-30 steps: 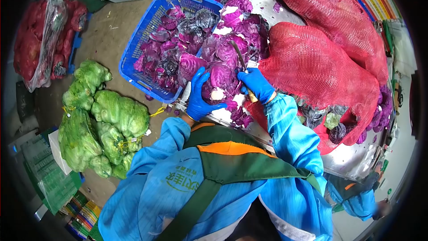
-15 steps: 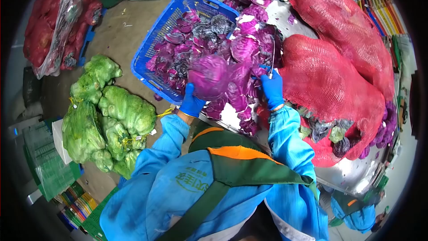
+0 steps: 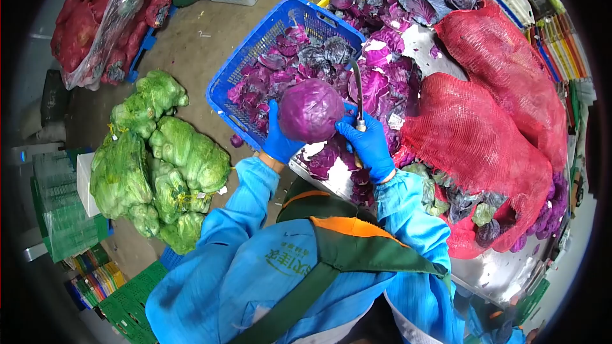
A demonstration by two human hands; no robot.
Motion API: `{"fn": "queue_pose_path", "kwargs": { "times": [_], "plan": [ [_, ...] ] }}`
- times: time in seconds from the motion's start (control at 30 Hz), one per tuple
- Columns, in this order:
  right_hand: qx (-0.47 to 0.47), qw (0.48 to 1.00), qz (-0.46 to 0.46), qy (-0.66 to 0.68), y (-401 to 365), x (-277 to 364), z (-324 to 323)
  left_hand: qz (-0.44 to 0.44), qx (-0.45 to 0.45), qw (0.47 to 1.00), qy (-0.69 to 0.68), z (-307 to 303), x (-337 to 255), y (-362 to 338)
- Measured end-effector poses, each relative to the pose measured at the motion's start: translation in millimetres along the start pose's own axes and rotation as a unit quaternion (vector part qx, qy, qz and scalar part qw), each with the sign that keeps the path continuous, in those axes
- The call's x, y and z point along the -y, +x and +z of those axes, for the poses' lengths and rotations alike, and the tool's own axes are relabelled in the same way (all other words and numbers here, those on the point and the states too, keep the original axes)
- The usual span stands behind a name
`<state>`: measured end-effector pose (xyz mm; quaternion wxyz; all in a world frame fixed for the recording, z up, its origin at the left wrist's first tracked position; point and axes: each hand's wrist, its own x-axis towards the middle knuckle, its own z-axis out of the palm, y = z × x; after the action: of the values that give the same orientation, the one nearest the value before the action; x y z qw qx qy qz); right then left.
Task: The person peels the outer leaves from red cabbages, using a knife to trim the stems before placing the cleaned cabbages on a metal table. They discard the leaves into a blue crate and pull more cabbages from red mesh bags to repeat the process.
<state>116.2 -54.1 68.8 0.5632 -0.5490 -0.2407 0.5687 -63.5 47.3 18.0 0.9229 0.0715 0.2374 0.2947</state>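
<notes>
My left hand (image 3: 279,140) gripped the red cabbage (image 3: 310,109); my right hand (image 3: 366,143) clasped a knife (image 3: 357,92), pressed against that cabbage.

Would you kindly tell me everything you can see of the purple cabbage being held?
The cabbage is a round, smooth purple head with faint veins, seemingly whole and tightly wrapped. It is held above the near edge of the blue crate, cupped from the left by the gloved left hand, while the right hand, gripping a knife, touches its right side.
</notes>
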Motion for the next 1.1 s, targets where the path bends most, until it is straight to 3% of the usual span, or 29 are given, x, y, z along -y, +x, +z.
{"fn": "queue_pose_path", "kwargs": {
  "times": [0.07,0.1,0.2,0.27,0.33,0.37,0.47,0.57,0.63,0.77,0.8,0.87,0.93,0.97,1.0,1.07,1.1],
  "plan": [
    [-0.043,0.999,0.016,-0.009,-3.9,-6.7,-2.6,0.028,-0.001,0.999,0.026,5.5,11.5,-5.2],
    [-0.065,0.998,0.015,-0.017,-5.5,-5.2,-2.3,0.007,0.027,0.999,-0.039,5.4,12.5,-4.8],
    [-0.081,0.997,0.005,-0.018,-6.1,0.0,-9.5,-0.029,0.056,0.997,-0.049,12.2,16.7,-6.1],
    [-0.08,0.996,0.048,-0.006,-1.9,-7.2,-18.6,-0.045,0.049,0.997,-0.034,21.0,15.1,-10.0],
    [-0.07,0.991,-0.105,-0.042,-3.4,2.9,-14.6,-0.061,0.04,0.997,-0.018,24.0,13.1,-11.9],
    [-0.015,1.0,-0.016,-0.008,-10.1,14.4,-19.6,-0.088,0.011,0.995,0.037,24.2,12.3,-10.9],
    [0.026,0.994,-0.041,-0.097,-2.7,1.4,-25.7,-0.117,-0.045,0.987,0.102,20.4,19.3,-8.1],
    [0.032,0.998,-0.009,-0.045,-8.1,-9.8,-29.9,-0.142,-0.066,0.978,0.135,21.6,18.9,-13.2],
    [0.027,0.999,0.015,-0.043,-10.6,-17.3,-38.8,-0.119,-0.11,0.962,0.221,24.5,20.1,-20.9],
    [0.041,0.996,0.003,0.076,-13.2,-30.4,-54.7,-0.083,-0.108,0.95,0.279,9.9,14.7,-30.0],
    [0.043,0.992,-0.018,0.117,-15.0,-31.0,-55.1,-0.067,-0.088,0.956,0.272,30.5,11.2,-35.6],
    [0.034,0.996,-0.056,0.056,-24.4,1.0,-44.9,-0.046,-0.069,0.961,0.264,39.9,14.5,-32.5],
    [0.103,0.985,-0.096,-0.097,-33.5,18.3,-44.5,0.037,0.015,0.987,0.156,20.2,25.6,-20.0],
    [0.129,0.964,-0.173,-0.155,-34.1,14.4,-44.5,0.011,-0.027,0.997,0.065,5.8,23.3,-14.4],
    [0.118,0.972,-0.134,-0.15,-45.9,29.9,-33.2,0.016,-0.025,0.997,0.066,5.5,19.9,-10.4],
    [-0.001,0.972,-0.121,-0.201,-55.5,16.2,-33.5,0.072,0.082,0.992,0.065,3.5,12.0,-5.5],
    [-0.061,0.939,-0.142,-0.308,-54.4,-8.5,-48.4,0.055,0.198,0.978,-0.016,-9.8,10.0,2.1]
  ]
}}
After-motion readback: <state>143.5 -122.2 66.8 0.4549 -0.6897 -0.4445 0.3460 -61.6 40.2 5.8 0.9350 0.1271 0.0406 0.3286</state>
